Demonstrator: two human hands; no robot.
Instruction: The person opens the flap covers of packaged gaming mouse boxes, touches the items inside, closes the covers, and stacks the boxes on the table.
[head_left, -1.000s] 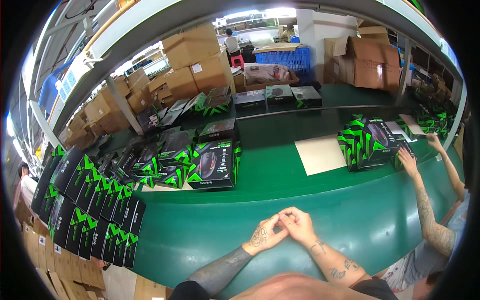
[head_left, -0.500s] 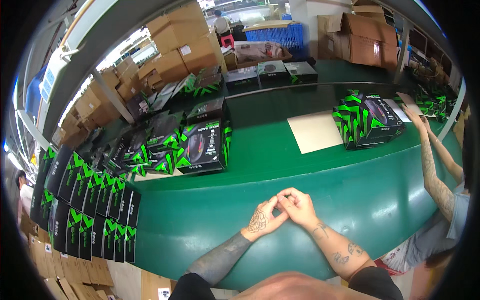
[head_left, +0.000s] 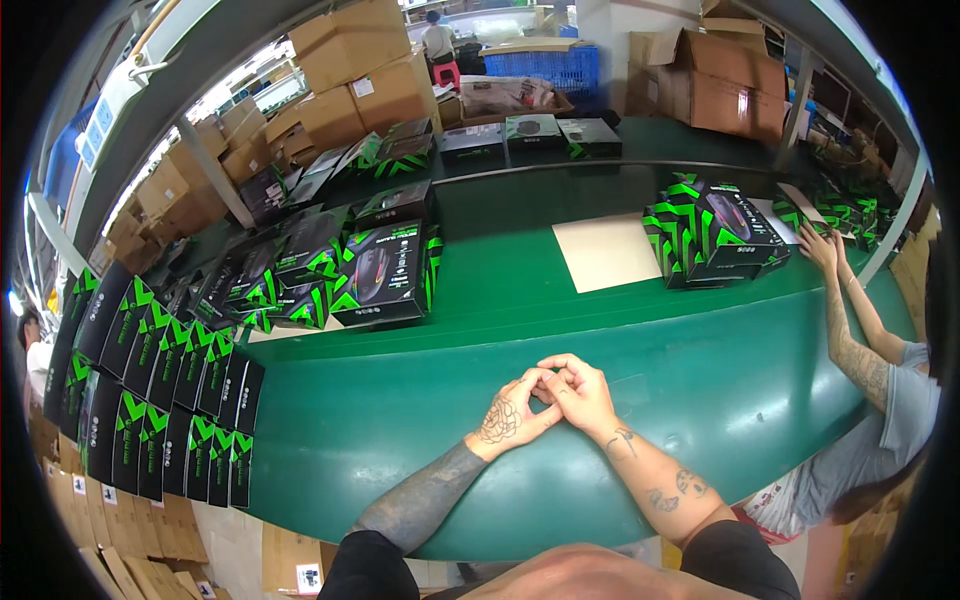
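My left hand (head_left: 511,412) and my right hand (head_left: 583,393) meet above the near part of the green table (head_left: 400,400). Their fingertips are pressed together, and anything between them is hidden or too small to make out. Beyond them, to the left, stands a pile of black and green computer mouse boxes (head_left: 378,275). A smaller stack of such boxes (head_left: 715,235) sits at the right, beside a cream sheet (head_left: 603,253). Neither hand touches a box.
Two tiers of upright boxes (head_left: 150,345) line the table's left end. A co-worker's hands (head_left: 820,248) are at the right, by more boxes and sheets. Flat boxes (head_left: 533,132) rest on a rear ledge. Cartons (head_left: 365,95) and a blue crate (head_left: 560,68) stand behind.
The whole view has shifted a little, so things sit further left and higher. My hands stay joined at the fingertips. The co-worker's hands have drawn slightly nearer.
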